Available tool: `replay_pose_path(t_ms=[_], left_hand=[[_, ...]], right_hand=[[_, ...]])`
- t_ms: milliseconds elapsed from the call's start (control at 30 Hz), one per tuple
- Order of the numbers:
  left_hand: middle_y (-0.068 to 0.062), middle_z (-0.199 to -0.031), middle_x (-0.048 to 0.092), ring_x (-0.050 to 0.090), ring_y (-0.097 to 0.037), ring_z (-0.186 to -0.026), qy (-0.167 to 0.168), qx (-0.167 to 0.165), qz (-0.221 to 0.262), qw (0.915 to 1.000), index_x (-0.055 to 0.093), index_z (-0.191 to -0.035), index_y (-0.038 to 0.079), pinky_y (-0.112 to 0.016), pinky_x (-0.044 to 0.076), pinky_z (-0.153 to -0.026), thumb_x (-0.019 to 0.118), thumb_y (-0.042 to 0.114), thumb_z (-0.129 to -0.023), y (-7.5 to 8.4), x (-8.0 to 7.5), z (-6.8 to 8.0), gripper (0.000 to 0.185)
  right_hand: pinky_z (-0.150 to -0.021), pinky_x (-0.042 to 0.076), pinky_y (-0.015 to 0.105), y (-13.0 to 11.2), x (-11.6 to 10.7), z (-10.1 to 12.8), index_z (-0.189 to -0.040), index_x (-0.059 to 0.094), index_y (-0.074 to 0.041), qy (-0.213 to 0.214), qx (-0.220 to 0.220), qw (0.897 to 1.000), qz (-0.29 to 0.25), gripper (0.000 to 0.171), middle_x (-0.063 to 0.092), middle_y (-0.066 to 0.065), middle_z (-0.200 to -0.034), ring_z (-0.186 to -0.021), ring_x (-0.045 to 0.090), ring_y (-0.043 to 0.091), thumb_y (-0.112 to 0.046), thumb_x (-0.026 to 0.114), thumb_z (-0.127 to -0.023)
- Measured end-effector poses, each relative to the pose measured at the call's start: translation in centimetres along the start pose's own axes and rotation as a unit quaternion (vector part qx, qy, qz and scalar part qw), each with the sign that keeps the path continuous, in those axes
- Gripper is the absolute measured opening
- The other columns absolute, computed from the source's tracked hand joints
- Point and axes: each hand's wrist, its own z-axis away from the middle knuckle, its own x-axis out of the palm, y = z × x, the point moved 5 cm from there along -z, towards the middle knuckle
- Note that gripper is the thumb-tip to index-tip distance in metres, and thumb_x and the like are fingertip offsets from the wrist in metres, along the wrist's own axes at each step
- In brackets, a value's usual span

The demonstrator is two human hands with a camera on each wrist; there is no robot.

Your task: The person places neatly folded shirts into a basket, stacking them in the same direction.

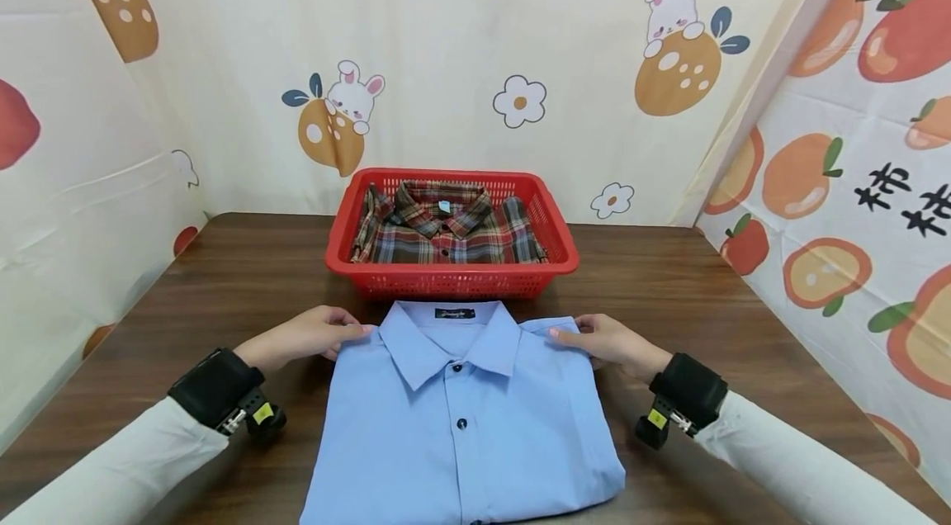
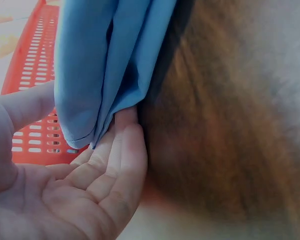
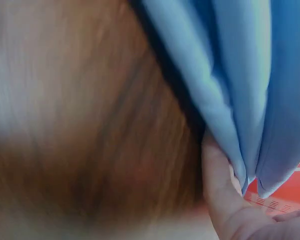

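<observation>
A light blue collared shirt [image 1: 475, 418] with dark buttons lies folded on the table, its collar toward the back. My left hand [image 1: 315, 335] pinches the shoulder corner on the left, thumb above the cloth. At the opposite shoulder, my right hand [image 1: 612, 343] grips the other corner the same way. In the left wrist view, the fingers [image 2: 127, 165] reach beneath the folded blue layers. The right wrist view shows a finger [image 3: 217, 175] under the stacked cloth edges. The shirt's lower end runs out of the head view.
Just behind the collar stands a red plastic basket [image 1: 453, 281] holding a folded plaid shirt [image 1: 461, 240]. Everything rests on a brown wooden table [image 1: 245, 286]. Printed curtains [image 1: 461, 13] enclose the back and both sides.
</observation>
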Motion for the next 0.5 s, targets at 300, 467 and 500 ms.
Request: replay_pose_path(t_ms=[300,467,500], left_hand=[[-0.015,-0.110,0.069,0.068,-0.017,-0.095,-0.041,-0.033,0.112,0.9924,0.047,-0.128,-0.012,-0.039,0.056,-0.091,0.052,0.042,-0.097,-1.0,0.6,0.9,0.063],[-0.012,-0.108,0.069,0.068,-0.016,-0.092,-0.058,-0.033,0.134,0.9887,0.044,-0.130,-0.012,-0.039,0.056,-0.091,0.051,0.042,-0.098,-1.2,1.1,1.5,0.064],[-0.011,-0.107,0.069,0.068,-0.015,-0.092,-0.062,-0.032,0.136,0.9883,0.044,-0.131,-0.012,-0.039,0.057,-0.091,0.051,0.042,-0.098,-1.2,1.2,1.7,0.064]], right_hand=[[-0.082,0.055,0.031,0.6,1.3,1.5,-0.134,0.042,0.005,-0.089,0.016,0.986,-0.138,0.070,0.067,0.001,-0.097,-0.085,0.065,0.013,-0.043,0.067,-0.088],[-0.085,0.056,0.032,1.0,1.3,2.2,-0.135,0.041,0.006,-0.115,0.015,0.980,-0.161,0.068,0.069,-0.002,-0.095,-0.085,0.067,0.011,-0.041,0.064,-0.091],[-0.085,0.056,0.032,1.0,1.3,2.3,-0.134,0.042,0.006,-0.118,0.016,0.979,-0.164,0.067,0.070,-0.002,-0.094,-0.085,0.068,0.011,-0.041,0.063,-0.091]])
